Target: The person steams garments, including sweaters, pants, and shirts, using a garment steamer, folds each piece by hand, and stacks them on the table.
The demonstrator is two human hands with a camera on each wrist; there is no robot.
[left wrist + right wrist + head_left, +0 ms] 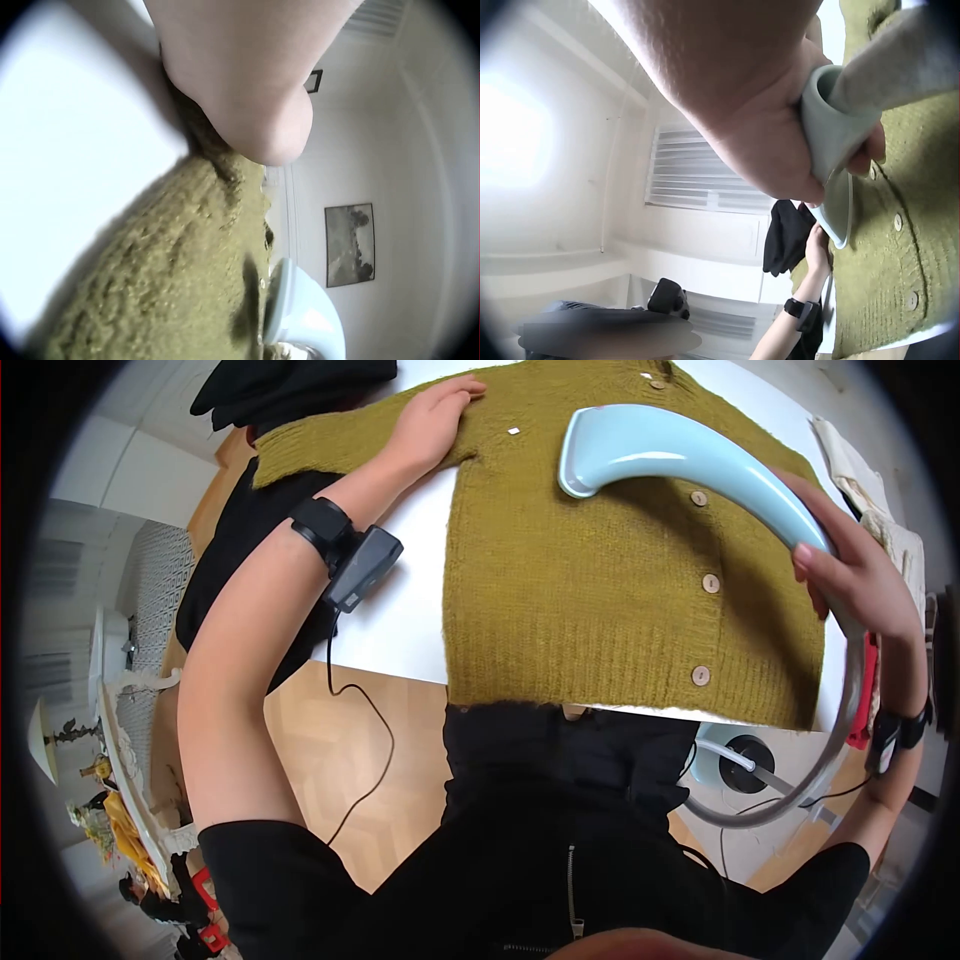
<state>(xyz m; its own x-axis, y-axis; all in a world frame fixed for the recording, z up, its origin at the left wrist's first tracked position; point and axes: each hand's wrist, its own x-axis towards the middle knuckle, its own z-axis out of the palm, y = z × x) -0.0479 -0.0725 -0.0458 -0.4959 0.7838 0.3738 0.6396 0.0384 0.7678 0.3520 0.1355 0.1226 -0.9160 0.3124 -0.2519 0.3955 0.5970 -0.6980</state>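
An olive-green knit cardigan (580,590) with round wooden buttons lies spread on a white board (390,610). My right hand (855,575) grips the handle end of a pale blue garment steamer head (700,445), fingers curled round it. The wide mouth of the steamer head hangs close over the cardigan's chest, and a grey hose (845,710) runs down from the handle. My left hand (432,425) rests on the cardigan near the top of the sleeve, fingers extended and palm down. In the right wrist view the hose (900,60) enters the handle's open end.
Black cloth (300,385) lies at the far left, under the sleeve cuff. Cream garments (870,490) hang at the right edge of the board. Below right stands the steamer's base (745,765). A thin black cable (390,740) dangles from the left wrist camera.
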